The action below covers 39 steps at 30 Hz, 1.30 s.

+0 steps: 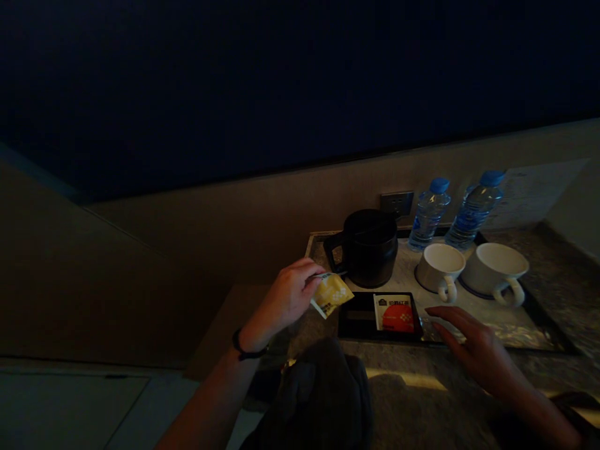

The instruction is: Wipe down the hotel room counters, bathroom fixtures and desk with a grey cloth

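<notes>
My left hand point(291, 294) pinches a yellow tea bag sachet point(332, 294) by its edge, holding it in the air left of a small black tray point(356, 330). A red and cream sachet point(394, 314) lies flat in that tray's right part. Just right of it hovers my right hand point(471, 340), thumb and fingers apart with nothing between them. Behind the sachets stands a black kettle point(370, 250), its handle turned to the left. Two white mugs point(440, 265) point(497, 269) stand beyond my right hand.
Two water bottles with blue caps point(429, 215) point(475, 209) stand at the back of the large serving tray point(510, 325). A wall socket point(396, 203) is behind the kettle. Dark cloth point(323, 394) hangs at the counter's front edge. A paper sheet point(534, 194) leans at the right.
</notes>
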Motion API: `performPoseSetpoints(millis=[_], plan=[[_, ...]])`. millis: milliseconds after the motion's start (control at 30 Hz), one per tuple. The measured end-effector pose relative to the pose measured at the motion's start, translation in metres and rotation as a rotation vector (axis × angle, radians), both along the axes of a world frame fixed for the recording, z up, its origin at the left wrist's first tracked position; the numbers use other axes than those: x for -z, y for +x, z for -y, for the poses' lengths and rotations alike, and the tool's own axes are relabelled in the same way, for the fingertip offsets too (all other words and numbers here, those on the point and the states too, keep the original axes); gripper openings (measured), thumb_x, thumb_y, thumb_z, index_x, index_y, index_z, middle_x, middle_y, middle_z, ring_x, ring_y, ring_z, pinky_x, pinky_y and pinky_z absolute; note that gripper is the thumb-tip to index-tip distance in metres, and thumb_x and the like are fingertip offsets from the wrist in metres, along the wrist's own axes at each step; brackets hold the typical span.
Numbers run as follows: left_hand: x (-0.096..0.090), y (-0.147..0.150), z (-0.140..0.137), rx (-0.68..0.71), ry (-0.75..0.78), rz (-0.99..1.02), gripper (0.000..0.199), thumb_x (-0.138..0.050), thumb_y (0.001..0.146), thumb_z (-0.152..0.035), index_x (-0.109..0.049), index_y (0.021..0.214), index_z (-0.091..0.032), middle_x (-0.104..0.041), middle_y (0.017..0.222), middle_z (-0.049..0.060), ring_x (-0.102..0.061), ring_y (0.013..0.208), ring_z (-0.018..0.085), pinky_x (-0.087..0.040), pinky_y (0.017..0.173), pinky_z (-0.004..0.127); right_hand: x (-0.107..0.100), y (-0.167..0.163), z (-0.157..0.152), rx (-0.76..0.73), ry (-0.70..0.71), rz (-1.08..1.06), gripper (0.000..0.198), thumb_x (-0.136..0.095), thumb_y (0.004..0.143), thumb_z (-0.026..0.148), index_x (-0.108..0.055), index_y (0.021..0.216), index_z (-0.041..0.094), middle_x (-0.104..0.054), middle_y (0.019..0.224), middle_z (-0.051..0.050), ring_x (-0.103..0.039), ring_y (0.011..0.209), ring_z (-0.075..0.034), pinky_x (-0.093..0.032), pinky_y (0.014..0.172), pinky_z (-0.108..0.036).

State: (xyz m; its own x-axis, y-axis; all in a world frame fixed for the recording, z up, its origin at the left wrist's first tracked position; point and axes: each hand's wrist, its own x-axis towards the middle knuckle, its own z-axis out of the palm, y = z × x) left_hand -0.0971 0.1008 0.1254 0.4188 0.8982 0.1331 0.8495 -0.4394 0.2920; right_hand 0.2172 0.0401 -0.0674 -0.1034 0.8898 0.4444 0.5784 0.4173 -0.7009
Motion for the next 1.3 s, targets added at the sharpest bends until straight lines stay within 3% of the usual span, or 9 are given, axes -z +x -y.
performPoseSetpoints(millis=[200, 500, 567, 700, 900, 967, 1067, 1200, 1300], plan=[[0.029, 0.055, 0.005, 0.102, -0.006, -0.284, 0.026, -0.041, 0.086, -0.004, -0.064, 0.091, -0.014, -0.063, 0.091, 0.006, -0.060, 0.079, 0.016, -0.049, 0.073, 0.027, -0.006, -0.006, -0.003, -0.033, 0.035, 0.001, 0.025, -0.048, 0.096, 0.035, -0.060, 0.114, 0.025, -0.067, 0.109, -0.006, -0.065, 0.099, -0.021, -0.057, 0.084, -0.036], [0.063, 0.054, -0.020, 0.332, -0.268, -0.336, 0.026, -0.050, 0.083, -0.005, -0.070, 0.093, -0.018, -0.072, 0.099, 0.004, -0.065, 0.095, 0.019, -0.049, 0.088, 0.029, 0.008, -0.002, 0.002, -0.048, 0.008, 0.017, 0.024, -0.047, 0.097, 0.036, -0.060, 0.114, 0.026, -0.066, 0.108, -0.005, -0.065, 0.097, -0.019, -0.058, 0.081, -0.034], [0.067, 0.055, -0.022, 0.318, -0.225, -0.319, 0.024, -0.053, 0.084, -0.008, -0.070, 0.099, -0.018, -0.071, 0.101, 0.005, -0.063, 0.099, 0.020, -0.049, 0.091, 0.032, 0.007, -0.005, 0.000, -0.057, 0.016, 0.019, 0.023, -0.047, 0.097, 0.035, -0.059, 0.115, 0.026, -0.066, 0.108, -0.004, -0.065, 0.098, -0.019, -0.058, 0.081, -0.033], [0.064, 0.052, -0.009, 0.177, 0.018, -0.241, 0.029, -0.056, 0.086, -0.011, -0.063, 0.113, -0.014, -0.064, 0.112, 0.009, -0.057, 0.105, 0.023, -0.048, 0.093, 0.037, 0.004, -0.007, -0.004, -0.071, 0.030, 0.034, 0.022, -0.047, 0.098, 0.033, -0.056, 0.116, 0.027, -0.066, 0.109, -0.003, -0.064, 0.100, -0.018, -0.057, 0.084, -0.033], [0.054, 0.025, 0.043, 0.145, 0.016, -0.110, 0.017, -0.049, 0.092, -0.015, -0.066, 0.093, -0.017, -0.064, 0.089, 0.004, -0.056, 0.087, 0.018, -0.048, 0.080, 0.031, -0.012, -0.018, -0.008, -0.062, 0.171, 0.075, 0.024, -0.047, 0.098, 0.029, -0.053, 0.120, 0.024, -0.065, 0.109, -0.006, -0.063, 0.100, -0.018, -0.058, 0.083, -0.033], [0.059, 0.025, 0.055, 0.206, -0.007, -0.135, 0.022, -0.044, 0.094, -0.015, -0.066, 0.092, -0.017, -0.064, 0.085, 0.003, -0.056, 0.086, 0.017, -0.047, 0.081, 0.032, -0.024, -0.033, -0.010, -0.126, 0.236, 0.096, 0.023, -0.046, 0.098, 0.024, -0.053, 0.119, 0.022, -0.065, 0.110, -0.006, -0.061, 0.103, -0.018, -0.057, 0.085, -0.034], [0.076, 0.038, 0.058, 0.267, -0.033, -0.207, 0.025, -0.041, 0.095, -0.015, -0.063, 0.107, -0.018, -0.066, 0.100, 0.004, -0.056, 0.097, 0.018, -0.045, 0.091, 0.034, -0.037, -0.062, -0.013, -0.276, 0.278, 0.182, 0.028, -0.044, 0.096, 0.015, -0.053, 0.122, 0.021, -0.064, 0.116, -0.006, -0.056, 0.114, -0.021, -0.055, 0.094, -0.041], [0.099, 0.052, 0.050, 0.130, 0.037, -0.320, 0.026, -0.040, 0.095, -0.015, -0.061, 0.111, -0.016, -0.066, 0.107, 0.007, -0.056, 0.103, 0.022, -0.044, 0.096, 0.041, -0.034, -0.086, -0.021, -0.313, 0.245, 0.349, 0.036, -0.045, 0.092, 0.012, -0.054, 0.126, 0.013, -0.062, 0.125, -0.009, -0.051, 0.123, -0.027, -0.054, 0.098, -0.051], [0.097, 0.047, 0.057, 0.094, 0.119, -0.282, 0.025, -0.042, 0.094, -0.014, -0.061, 0.110, -0.016, -0.066, 0.108, 0.007, -0.055, 0.101, 0.022, -0.046, 0.094, 0.040, -0.024, -0.085, -0.025, -0.295, 0.227, 0.429, 0.038, -0.046, 0.092, 0.014, -0.054, 0.128, 0.012, -0.059, 0.130, -0.009, -0.046, 0.129, -0.029, -0.052, 0.100, -0.051]])
